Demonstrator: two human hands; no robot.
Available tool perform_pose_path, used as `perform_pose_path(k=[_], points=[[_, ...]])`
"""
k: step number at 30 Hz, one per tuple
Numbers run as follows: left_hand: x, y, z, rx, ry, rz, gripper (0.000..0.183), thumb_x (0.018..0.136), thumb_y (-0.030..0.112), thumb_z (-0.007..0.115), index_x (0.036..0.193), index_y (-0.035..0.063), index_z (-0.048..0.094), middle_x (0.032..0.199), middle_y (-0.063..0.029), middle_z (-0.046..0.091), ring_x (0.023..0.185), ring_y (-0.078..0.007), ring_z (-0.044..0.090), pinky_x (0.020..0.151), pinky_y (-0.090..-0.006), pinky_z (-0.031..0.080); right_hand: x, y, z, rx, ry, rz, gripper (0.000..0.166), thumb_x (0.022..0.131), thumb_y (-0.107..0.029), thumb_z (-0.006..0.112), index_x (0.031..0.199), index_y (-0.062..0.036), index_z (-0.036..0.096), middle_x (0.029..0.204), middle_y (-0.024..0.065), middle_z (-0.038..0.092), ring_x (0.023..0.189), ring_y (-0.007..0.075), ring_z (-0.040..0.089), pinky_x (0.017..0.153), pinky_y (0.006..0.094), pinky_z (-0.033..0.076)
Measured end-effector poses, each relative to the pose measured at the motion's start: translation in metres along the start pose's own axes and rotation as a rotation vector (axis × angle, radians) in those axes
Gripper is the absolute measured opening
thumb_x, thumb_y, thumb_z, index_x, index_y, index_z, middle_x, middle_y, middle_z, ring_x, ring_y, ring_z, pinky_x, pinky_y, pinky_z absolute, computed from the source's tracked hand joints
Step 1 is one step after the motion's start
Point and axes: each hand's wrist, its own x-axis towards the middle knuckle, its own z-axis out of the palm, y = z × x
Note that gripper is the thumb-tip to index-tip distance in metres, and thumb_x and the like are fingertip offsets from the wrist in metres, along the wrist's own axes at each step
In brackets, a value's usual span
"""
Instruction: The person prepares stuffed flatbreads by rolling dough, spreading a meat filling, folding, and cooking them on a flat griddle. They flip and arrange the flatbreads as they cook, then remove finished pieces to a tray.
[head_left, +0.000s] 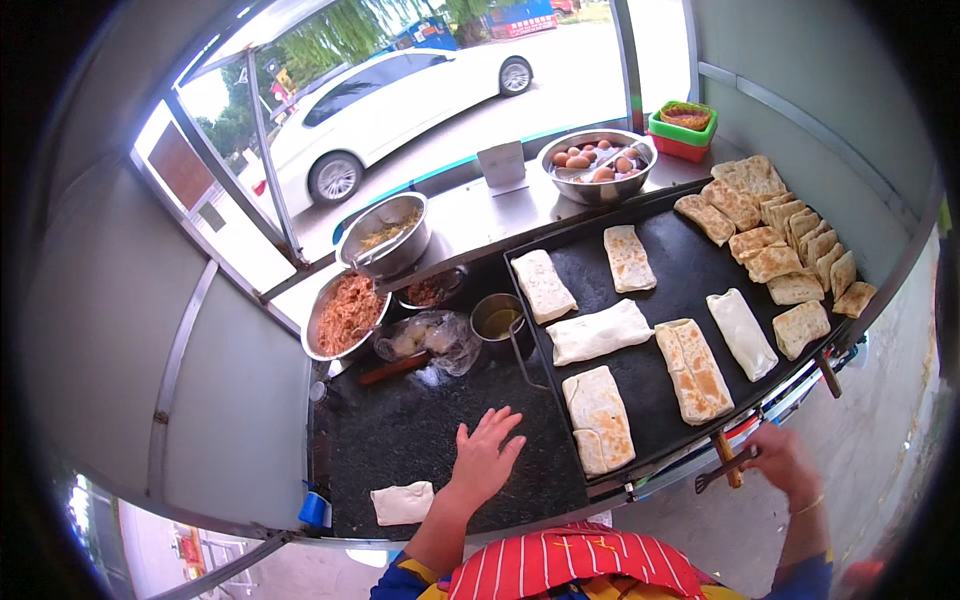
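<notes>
My left hand (482, 457) is over the black work surface (405, 450), fingers apart and nothing in it. Close to its wrist, a pale raw filled dough packet (403, 502) lies at the near edge. My right hand (784, 463), slightly blurred, grips a dark utensil with a forked or slotted end (726, 471) beyond the near edge of the griddle. On the black griddle (637, 315) lie several rectangular flatbreads. A long white one (600, 331) looks uncooked, while a browned one (694, 371) and another near the left corner (598, 421) show toasted patches.
Finished flatbreads (795, 232) crowd the griddle's right end. A metal cup of yellowish liquid (497, 319) stands by a plastic bag (431, 337) and a wooden-handled tool (394, 369). Bowls hold reddish filling (349, 315), shreds (386, 232) and eggs (598, 161). Wooden handles (727, 454) jut from the griddle's front.
</notes>
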Motion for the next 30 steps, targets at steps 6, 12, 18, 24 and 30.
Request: perform_pose_path(k=[6, 12, 18, 24, 30], points=[[-0.012, 0.000, 0.004, -0.013, -0.030, 0.031, 0.040, 0.096, 0.028, 0.061, 0.133, 0.0128, 0.059, 0.145, -0.0122, 0.053, 0.140, -0.0311, 0.043, 0.112, -0.0626, 0.024, -0.037, 0.016, -0.130, 0.331, 0.770, -0.062, 0.042, 0.065, -0.025, 0.084, 0.093, -0.0076, 0.057, 0.085, 0.0000, 0.050, 0.068, 0.0107, 0.051, 0.059, 0.0242, 0.043], [-0.037, -0.023, -0.001, -0.011, -0.015, -0.038, 0.040, 0.095, 0.027, 0.061, 0.132, 0.0125, 0.060, 0.146, -0.0112, 0.052, 0.140, -0.0311, 0.043, 0.112, -0.0622, 0.025, 0.017, -0.054, -0.075, 0.637, 0.417, 0.244, 0.030, 0.079, -0.008, 0.065, 0.108, -0.0016, 0.060, 0.083, 0.0025, 0.059, 0.061, 0.0064, 0.052, 0.048, 0.0209, 0.039], [-0.052, -0.042, -0.012, -0.019, 0.060, -0.044, 0.040, 0.094, 0.026, 0.062, 0.133, 0.0139, 0.060, 0.146, -0.0101, 0.052, 0.138, -0.0305, 0.045, 0.112, -0.0616, 0.024, 0.148, -0.076, 0.012, 0.571, -0.059, 0.300, 0.020, 0.083, -0.011, 0.071, 0.099, -0.0011, 0.065, 0.068, 0.0051, 0.064, 0.051, 0.0111, 0.058, 0.047, 0.0266, 0.046], [-0.073, -0.068, -0.024, -0.070, 0.045, -0.086, 0.040, 0.095, 0.025, 0.062, 0.132, 0.0126, 0.060, 0.144, -0.0118, 0.054, 0.138, -0.0305, 0.045, 0.113, -0.0620, 0.022, 0.247, -0.058, 0.043, -0.128, -0.070, 0.205, 0.026, 0.072, -0.017, 0.075, 0.091, 0.0005, 0.069, 0.073, 0.0129, 0.068, 0.066, 0.0243, 0.067, 0.063, 0.0389, 0.053], [-0.101, -0.100, -0.034, -0.089, 0.044, -0.241, 0.039, 0.095, 0.025, 0.061, 0.132, 0.0120, 0.060, 0.144, -0.0119, 0.054, 0.137, -0.0317, 0.046, 0.113, -0.0622, 0.022, 0.282, -0.068, 0.057, -0.327, -0.137, 0.220, 0.031, 0.070, -0.018, 0.076, 0.097, -0.0043, 0.073, 0.084, 0.0161, 0.071, 0.080, 0.0317, 0.070, 0.074, 0.0408, 0.054]])
